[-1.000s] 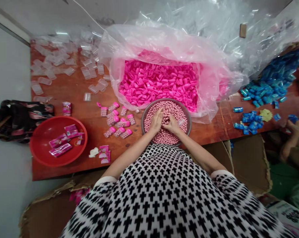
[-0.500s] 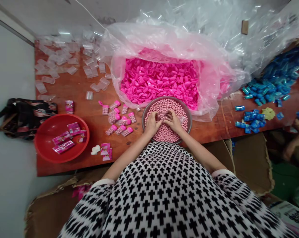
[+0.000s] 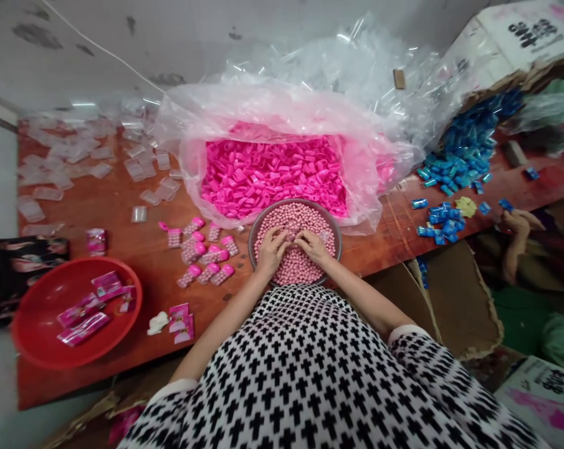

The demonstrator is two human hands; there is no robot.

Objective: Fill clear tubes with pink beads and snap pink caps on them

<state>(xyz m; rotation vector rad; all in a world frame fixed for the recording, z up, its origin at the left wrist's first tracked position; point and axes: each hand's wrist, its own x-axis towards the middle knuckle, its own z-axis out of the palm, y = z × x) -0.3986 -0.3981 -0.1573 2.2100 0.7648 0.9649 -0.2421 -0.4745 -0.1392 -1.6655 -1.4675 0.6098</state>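
A grey metal bowl (image 3: 263, 218) heaped with small pale pink balls (image 3: 305, 219) stands at the near edge of the wooden table (image 3: 123, 206). Both of my hands rest in it. My left hand (image 3: 271, 249) lies on the balls with curled fingers. My right hand (image 3: 313, 245) does the same, fingertips almost meeting the left. A small clear thing seems to sit between the fingertips, too small to name. Just left of the bowl lie several filled clear cases with pink caps (image 3: 202, 252).
Behind the bowl, a plastic-lined box holds loose pink caps (image 3: 272, 171). Empty clear cases (image 3: 76, 156) litter the far left. A red basin (image 3: 38, 312) with pink packets stands near left. Blue pieces (image 3: 463, 149) lie at right, where another person's hand (image 3: 515, 221) works.
My hands slid from the far part of the bowl to its middle, fingers curling in. The view swung, so everything sits lower and more to the left.
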